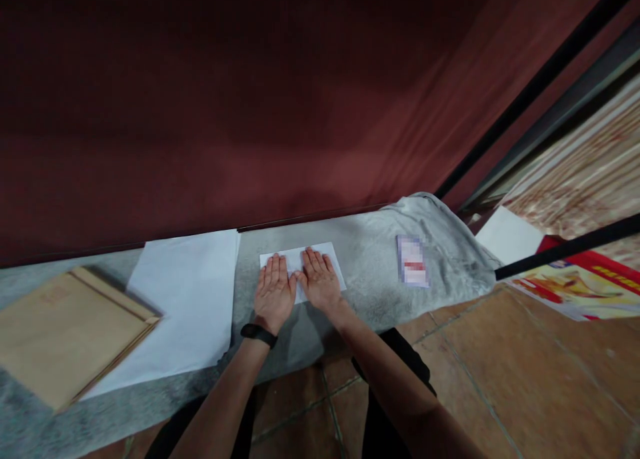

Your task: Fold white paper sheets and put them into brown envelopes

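Observation:
A small sheet of white paper [334,259], perhaps folded, lies flat on the grey cloth [365,246] in front of me. My left hand [275,292] rests palm down on its left half, fingers stretched out, with a dark band on the wrist. On its right half my right hand [319,279] also lies flat, fingers extended. The two thumbs meet near the paper's middle. Both palms hide much of the sheet, so I cannot tell how it is folded.
Left of my hands are large white sheets [193,299], partly covered by brown paper envelopes [75,332]. A pixelated packet [414,260] lies to the right. Dark red fabric [250,112] rises behind the cloth. A colourful box [590,282] is on the tiled floor [480,339].

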The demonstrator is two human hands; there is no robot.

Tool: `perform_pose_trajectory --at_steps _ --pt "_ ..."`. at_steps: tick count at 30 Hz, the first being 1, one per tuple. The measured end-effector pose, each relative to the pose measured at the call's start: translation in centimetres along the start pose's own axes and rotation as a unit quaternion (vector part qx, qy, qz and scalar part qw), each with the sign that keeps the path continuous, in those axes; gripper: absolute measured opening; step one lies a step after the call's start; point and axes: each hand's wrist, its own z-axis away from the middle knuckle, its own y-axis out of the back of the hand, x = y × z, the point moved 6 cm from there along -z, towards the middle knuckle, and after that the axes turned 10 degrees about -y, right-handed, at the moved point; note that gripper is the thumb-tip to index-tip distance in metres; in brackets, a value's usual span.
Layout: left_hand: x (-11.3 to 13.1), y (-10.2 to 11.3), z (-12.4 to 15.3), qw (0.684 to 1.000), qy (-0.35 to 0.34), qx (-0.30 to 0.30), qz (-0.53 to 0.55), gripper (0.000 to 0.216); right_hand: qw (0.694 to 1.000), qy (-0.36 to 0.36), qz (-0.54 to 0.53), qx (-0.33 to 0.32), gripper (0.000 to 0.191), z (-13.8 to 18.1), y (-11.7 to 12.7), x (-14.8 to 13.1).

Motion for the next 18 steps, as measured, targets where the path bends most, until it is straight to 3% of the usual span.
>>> perform_pose_trajectory --at_steps 14,18 --pt "-2.2 1.3 1.1 0.998 0.065 0.024 -0.003 0.065 0.996 -0.073 0.027 0.033 0.061 0.5 2.2 6.3" --pt "-0.3 1.8 0.8 0.997 0.052 0.05 0.003 0.064 0.992 -0.112 0.012 0.063 0.058 0.5 3.0 6.0"
